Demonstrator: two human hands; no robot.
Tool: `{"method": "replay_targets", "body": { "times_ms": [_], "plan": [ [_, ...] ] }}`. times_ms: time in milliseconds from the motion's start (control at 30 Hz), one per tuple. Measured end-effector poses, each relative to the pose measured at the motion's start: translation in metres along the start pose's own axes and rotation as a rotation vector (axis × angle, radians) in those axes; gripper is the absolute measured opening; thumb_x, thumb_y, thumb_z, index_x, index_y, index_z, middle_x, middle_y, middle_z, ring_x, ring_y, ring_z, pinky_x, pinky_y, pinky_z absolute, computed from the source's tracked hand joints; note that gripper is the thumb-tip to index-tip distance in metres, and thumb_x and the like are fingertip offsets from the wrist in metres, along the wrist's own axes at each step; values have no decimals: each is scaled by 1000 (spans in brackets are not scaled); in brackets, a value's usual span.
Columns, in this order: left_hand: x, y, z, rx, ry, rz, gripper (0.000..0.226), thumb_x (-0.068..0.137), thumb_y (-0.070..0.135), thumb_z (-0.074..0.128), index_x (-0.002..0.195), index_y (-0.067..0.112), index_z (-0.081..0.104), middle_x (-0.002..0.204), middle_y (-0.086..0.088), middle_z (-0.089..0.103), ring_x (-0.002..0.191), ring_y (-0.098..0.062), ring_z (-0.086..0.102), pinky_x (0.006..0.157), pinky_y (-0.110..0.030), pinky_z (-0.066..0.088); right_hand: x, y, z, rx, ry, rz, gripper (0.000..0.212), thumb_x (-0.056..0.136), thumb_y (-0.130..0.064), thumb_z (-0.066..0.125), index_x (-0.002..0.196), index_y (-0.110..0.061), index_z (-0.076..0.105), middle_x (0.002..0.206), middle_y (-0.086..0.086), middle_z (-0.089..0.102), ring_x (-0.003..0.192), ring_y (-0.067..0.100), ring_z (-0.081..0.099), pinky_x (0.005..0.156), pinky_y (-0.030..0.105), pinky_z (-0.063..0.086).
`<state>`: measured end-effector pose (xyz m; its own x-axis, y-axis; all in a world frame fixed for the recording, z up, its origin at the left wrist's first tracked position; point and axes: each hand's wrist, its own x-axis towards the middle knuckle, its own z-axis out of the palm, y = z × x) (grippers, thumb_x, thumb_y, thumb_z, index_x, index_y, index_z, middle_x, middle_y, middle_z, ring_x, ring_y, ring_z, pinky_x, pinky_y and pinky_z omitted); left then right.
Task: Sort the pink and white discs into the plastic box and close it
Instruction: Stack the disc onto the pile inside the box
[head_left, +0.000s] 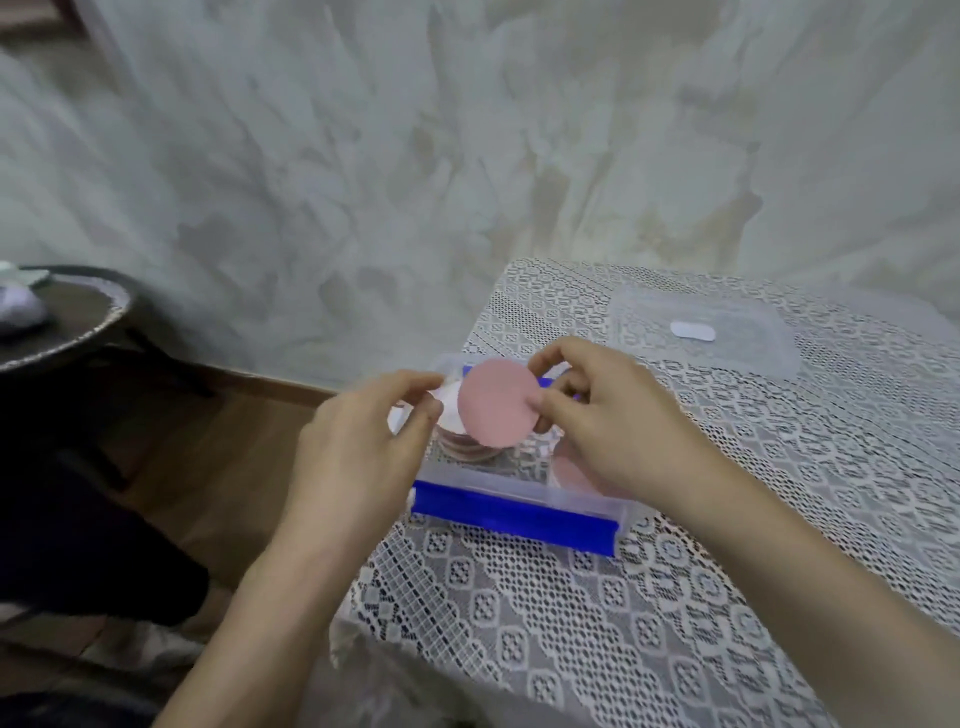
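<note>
Both hands are up close, over the box (519, 512) at the near-left corner of the lace cloth (701, 571). Right hand (623, 431) pinches a pink disc (496, 402) by its right edge, tilted just above the box. Left hand (363, 447) looks like it's pinching a white disc (451, 402) just behind the pink one, though that's partly hidden.

I'd guess sorting is midway-ish. There's a stack (467, 449) in the box's left part and a second pink disc (571, 475) lying in the right part. The lid (737, 317) is off, well apart at the far side, so closing isn't done yet.

The discs look thin, flat and kinda papery. The box is clear plastic with blue latches.
</note>
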<state>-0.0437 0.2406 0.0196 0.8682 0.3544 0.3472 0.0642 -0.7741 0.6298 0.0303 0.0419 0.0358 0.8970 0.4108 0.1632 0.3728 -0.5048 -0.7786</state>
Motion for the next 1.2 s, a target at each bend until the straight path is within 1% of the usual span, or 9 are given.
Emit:
{"method": "replay_targets", "body": {
  "times_ms": [233,367,467,567,667,800,1000,1100,1200],
  "plan": [
    [10,-13,3,94,-125,1,36,97,44,55,133,40,59,132,18,58,120,-9,56,97,-37,47,33,-5,24,-301,-86,8,11,99,-27,59,108,-34,59,82,-4,72,78,18,65,73,35,48],
    [9,-16,5,104,-143,6,39,99,41,53,138,41,55,133,18,55,112,-11,59,92,-36,46,32,-9,26,-541,-132,-59,12,99,-39,55,101,-33,65,91,-7,71,86,21,64,74,36,50],
    [9,-18,6,94,-144,0,44,99,43,52,143,38,50,136,16,54,111,-14,60,94,-38,47,27,-15,25,-601,-225,-63,35,85,-61,67,106,-34,61,93,-12,67,89,16,61,75,35,50],
    [10,-19,8,97,-136,-8,46,99,44,50,144,35,49,137,15,54,108,-14,61,93,-37,47,30,-14,28,-657,-226,-68,35,86,-51,71,111,-33,56,98,-9,69,94,20,62,76,36,51],
    [11,-22,9,93,-144,-3,45,99,42,52,144,36,50,136,17,54,102,-13,61,87,-34,46,36,-12,32,-648,-192,-74,27,88,-41,70,109,-31,56,100,-6,69,96,25,63,75,37,50],
    [11,-26,8,58,-148,-7,45,98,45,52,143,39,49,136,20,54,107,-10,59,88,-32,45,28,-13,21,-582,-165,-74,28,92,-48,65,116,-34,58,100,-11,69,94,16,63,78,36,50],
    [9,-30,12,-99,-210,-78,45,98,52,49,142,50,42,143,19,54,128,-8,52,101,-42,49,-26,17,-29,-404,192,29,17,93,-51,60,102,-38,66,75,-16,63,68,-1,56,61,25,40],
    [10,-28,13,-149,-249,-108,45,99,49,49,144,51,40,142,16,56,124,-12,56,101,-46,50,-48,36,-40,-384,261,93,31,93,-55,57,119,-39,61,82,-14,61,66,2,59,60,29,43],
    [9,-25,16,-168,-244,-114,46,99,50,48,143,53,39,142,13,57,120,-12,59,101,-48,51,-58,44,-38,-328,154,190,56,93,-61,53,144,-41,44,94,-14,63,70,5,65,69,37,56]
  ]
}}
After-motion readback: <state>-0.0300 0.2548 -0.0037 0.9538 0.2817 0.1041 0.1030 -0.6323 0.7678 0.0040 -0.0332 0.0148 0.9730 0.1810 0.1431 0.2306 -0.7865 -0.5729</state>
